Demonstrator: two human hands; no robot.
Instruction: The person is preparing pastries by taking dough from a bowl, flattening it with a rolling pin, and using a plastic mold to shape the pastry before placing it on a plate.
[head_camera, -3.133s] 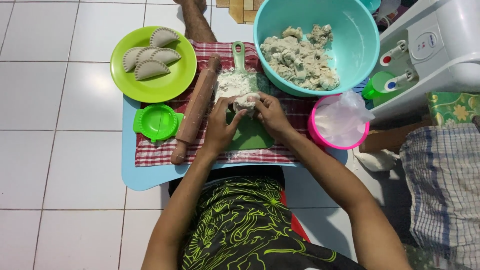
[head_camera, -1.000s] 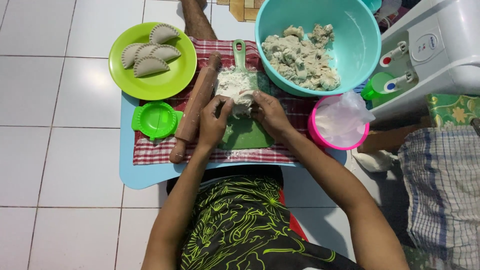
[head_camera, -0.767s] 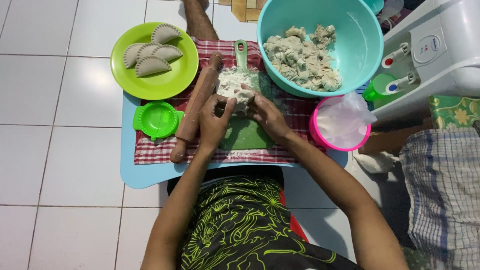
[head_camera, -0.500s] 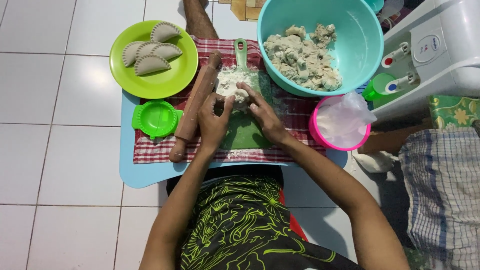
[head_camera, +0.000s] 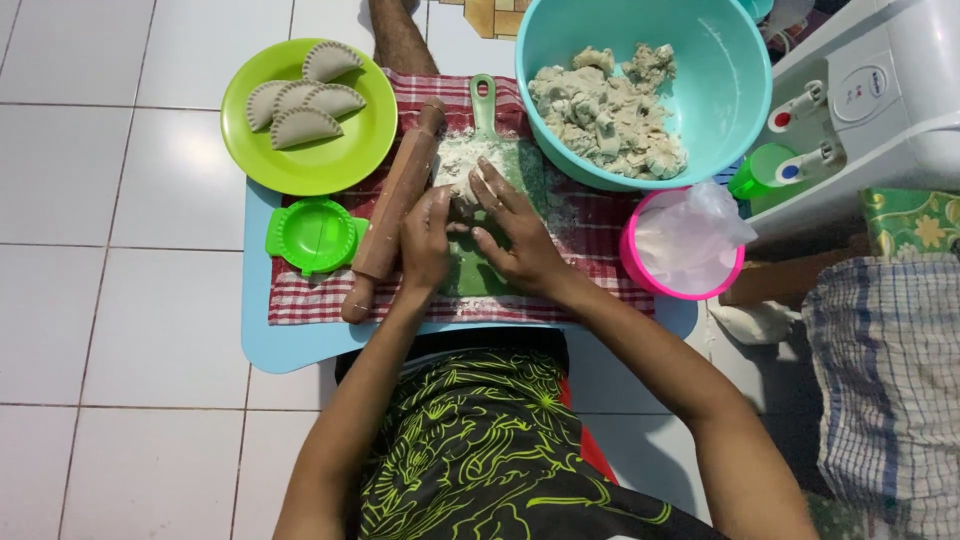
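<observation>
So there's a small lump of pale floury dough (head_camera: 462, 192) sitting on a green plastic cutting board with a handle (head_camera: 492, 262), right in the middle of the setup. Both hands are working it: the left hand (head_camera: 425, 240) is cupping it from the left with curled fingers, and the right hand (head_camera: 508, 228) is lying flat and spread over its right side, pressing down, probably to flatten or shape it. Neither one is really gripping anything, just pushing on dough.

The board is dusted with flour, I'd guess so nothing sticks. A wooden rolling pin (head_camera: 392, 208) is lying just left of the left hand, within easy reach. Left of that, a green round dumpling press (head_camera: 311, 234) is waiting. Everything's sitting on a red checked cloth (head_camera: 600, 240) spread over a light blue low table (head_camera: 290, 345) on the white tiled floor.

Far left, a lime green plate (head_camera: 330, 165) is holding four folded half-moon pastries (head_camera: 303, 97). Far right, a big teal bowl (head_camera: 720, 90) is carrying chunks of dough, and a pink tub with a plastic bag (head_camera: 684, 245) is sitting near it.
</observation>
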